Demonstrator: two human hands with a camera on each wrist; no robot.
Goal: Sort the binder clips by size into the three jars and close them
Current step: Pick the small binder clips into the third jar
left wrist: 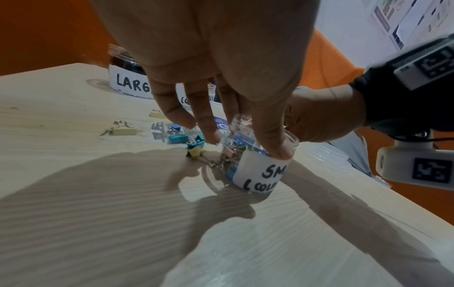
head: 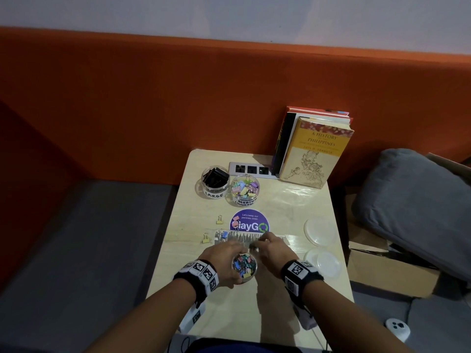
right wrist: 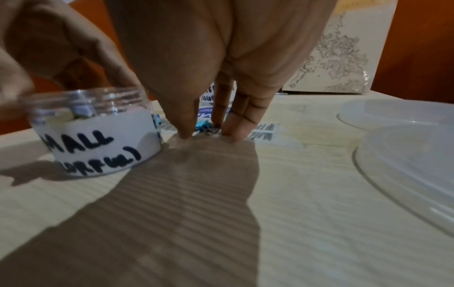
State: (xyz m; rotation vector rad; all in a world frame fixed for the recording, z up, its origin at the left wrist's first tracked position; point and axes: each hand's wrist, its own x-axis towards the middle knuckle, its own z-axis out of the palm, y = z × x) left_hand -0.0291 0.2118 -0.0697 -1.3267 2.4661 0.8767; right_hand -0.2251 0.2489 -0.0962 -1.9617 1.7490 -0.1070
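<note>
Steadying hold: left hand [head: 224,253] grips clear plastic SMALL-labelled jar [left wrist: 258,170], bracing it for drops.
Right hand [right wrist: 196,77]: fingertips reach teal small binder clip [right wrist: 202,127] at jar's one o'clock; pinch unclear.

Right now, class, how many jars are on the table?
3: the large jar and medium jar stand side by side at the far end; the small jar is near, gripped by the left hand.
</note>
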